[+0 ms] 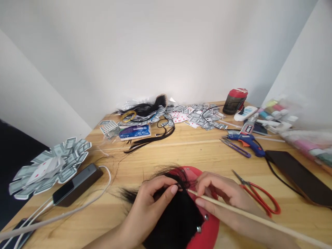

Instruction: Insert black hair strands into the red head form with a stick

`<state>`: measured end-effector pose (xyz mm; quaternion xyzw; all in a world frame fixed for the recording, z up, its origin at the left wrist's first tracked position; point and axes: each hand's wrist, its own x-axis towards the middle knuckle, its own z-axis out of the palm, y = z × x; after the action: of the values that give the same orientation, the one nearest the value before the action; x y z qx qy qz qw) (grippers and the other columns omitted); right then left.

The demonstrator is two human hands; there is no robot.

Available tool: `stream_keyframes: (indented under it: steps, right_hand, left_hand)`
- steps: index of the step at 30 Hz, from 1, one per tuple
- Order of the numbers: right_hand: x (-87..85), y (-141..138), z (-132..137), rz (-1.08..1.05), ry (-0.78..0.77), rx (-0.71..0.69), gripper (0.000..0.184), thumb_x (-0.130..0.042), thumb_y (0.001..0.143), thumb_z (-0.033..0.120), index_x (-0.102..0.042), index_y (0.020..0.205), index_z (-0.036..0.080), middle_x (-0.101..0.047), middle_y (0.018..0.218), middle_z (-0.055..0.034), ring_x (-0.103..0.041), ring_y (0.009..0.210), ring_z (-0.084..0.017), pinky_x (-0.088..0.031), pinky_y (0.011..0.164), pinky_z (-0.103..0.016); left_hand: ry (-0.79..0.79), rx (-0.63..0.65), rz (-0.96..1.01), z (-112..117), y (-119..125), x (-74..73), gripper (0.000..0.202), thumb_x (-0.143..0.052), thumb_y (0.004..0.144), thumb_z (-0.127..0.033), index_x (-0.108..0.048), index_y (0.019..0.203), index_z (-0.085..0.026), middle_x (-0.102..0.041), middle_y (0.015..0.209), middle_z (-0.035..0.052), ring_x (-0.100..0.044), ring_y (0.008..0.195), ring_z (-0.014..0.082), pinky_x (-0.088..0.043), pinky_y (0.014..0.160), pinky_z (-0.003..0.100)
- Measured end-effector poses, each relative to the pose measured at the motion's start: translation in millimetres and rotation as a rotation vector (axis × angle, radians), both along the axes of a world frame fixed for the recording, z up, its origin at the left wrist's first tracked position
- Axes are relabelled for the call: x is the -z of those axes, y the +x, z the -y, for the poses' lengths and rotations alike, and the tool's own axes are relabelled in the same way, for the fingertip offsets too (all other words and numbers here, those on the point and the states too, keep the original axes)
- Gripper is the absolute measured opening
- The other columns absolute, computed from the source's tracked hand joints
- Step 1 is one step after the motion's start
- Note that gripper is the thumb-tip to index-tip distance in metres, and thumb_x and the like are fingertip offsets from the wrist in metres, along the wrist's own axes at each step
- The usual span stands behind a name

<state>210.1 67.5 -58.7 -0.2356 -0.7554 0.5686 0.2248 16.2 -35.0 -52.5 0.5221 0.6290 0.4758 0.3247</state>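
My left hand (153, 197) rests on a bundle of black hair (176, 218) and pinches strands of it between thumb and fingers. The hair lies over a red disc-shaped piece (210, 228) with small metal studs, at the near edge of the wooden table (186, 148). My right hand (220, 193) is closed on a long thin pale stick (259, 218). The stick's tip touches the hair close to my left fingertips, and its shaft runs off to the lower right.
Red-handled scissors (259, 197) lie right of my hand, with a blue glue gun (246, 140) and small snips (236, 147) beyond. Playing cards (197, 114), more black hair (153, 136) and a red-lidded jar (234, 101) sit at the back. A phone (77, 185) with cables lies left.
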Motion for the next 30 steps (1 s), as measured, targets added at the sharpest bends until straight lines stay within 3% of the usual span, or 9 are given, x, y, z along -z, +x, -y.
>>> stream_keyframes:
  steps: [6,12,15,19,22,26,30]
  right_hand:
    - [6.4,-10,10,-0.120,-0.172,0.312,0.027,-0.069,0.086,0.041,-0.056,0.071,0.022,-0.057,0.065,0.0030,-0.049,0.054,-0.013,-0.038,0.050,-0.023]
    - [19.2,-9,-1,-0.270,-0.133,0.477,0.027,-0.071,0.086,0.041,-0.057,0.073,0.022,-0.064,0.070,0.0006,-0.055,0.059,-0.013,-0.043,0.051,-0.021]
    - [21.4,-7,-5,-0.315,-0.125,0.469,0.026,-0.072,0.086,0.040,-0.057,0.074,0.022,-0.064,0.069,0.0008,-0.057,0.059,-0.013,-0.043,0.051,-0.022]
    - [15.4,-9,0,-0.221,-0.146,0.311,0.024,-0.074,0.084,0.038,-0.061,0.074,0.021,-0.064,0.067,0.0006,-0.057,0.059,-0.013,-0.044,0.051,-0.023]
    - [12.2,-9,1,-0.167,-0.160,0.276,0.022,-0.075,0.083,0.037,-0.063,0.074,0.020,-0.064,0.066,0.0015,-0.058,0.059,-0.013,-0.045,0.052,-0.022]
    - [14.9,-3,-9,-0.194,-0.142,0.443,0.022,-0.078,0.080,0.041,-0.070,0.082,0.021,-0.069,0.073,-0.0014,-0.062,0.063,-0.015,-0.048,0.052,-0.022]
    - [13.2,3,-15,-0.312,-0.072,0.620,0.022,-0.078,0.080,0.041,-0.073,0.095,0.024,-0.075,0.089,-0.0053,-0.070,0.078,-0.019,-0.056,0.064,-0.024]
  left_hand:
    - [-0.017,0.021,-0.029,2,0,0.9,0.020,-0.061,0.093,-0.036,-0.071,0.083,-0.022,-0.070,0.079,-0.0012,-0.061,0.075,0.0137,-0.045,0.069,0.020]
    - [-0.072,0.071,-0.055,-1,-3,-8.1,0.023,-0.057,0.095,-0.038,-0.068,0.082,-0.022,-0.069,0.078,-0.0012,-0.061,0.076,0.0145,-0.044,0.068,0.021]
    - [-0.091,0.137,-0.159,-2,-6,-16.7,0.021,-0.056,0.096,-0.036,-0.068,0.084,-0.022,-0.069,0.080,-0.0015,-0.061,0.076,0.0145,-0.044,0.068,0.021]
    - [-0.114,0.235,-0.310,-4,-6,-31.1,0.023,-0.050,0.097,-0.029,-0.065,0.082,-0.022,-0.067,0.075,-0.0020,-0.057,0.068,0.0134,-0.042,0.063,0.022]
    - [-0.104,0.246,-0.375,-8,-4,-39.9,0.022,-0.049,0.096,-0.023,-0.063,0.080,-0.022,-0.065,0.072,-0.0032,-0.056,0.063,0.0123,-0.040,0.060,0.021]
    - [-0.070,0.240,-0.470,-11,-3,-44.5,0.024,-0.048,0.097,-0.023,-0.059,0.076,-0.022,-0.064,0.067,-0.0031,-0.056,0.059,0.0125,-0.038,0.055,0.022]
    - [0.032,0.223,-0.557,-6,-4,-45.4,0.026,-0.046,0.097,-0.022,-0.060,0.075,-0.023,-0.063,0.069,-0.0011,-0.058,0.057,0.0129,-0.040,0.052,0.021]
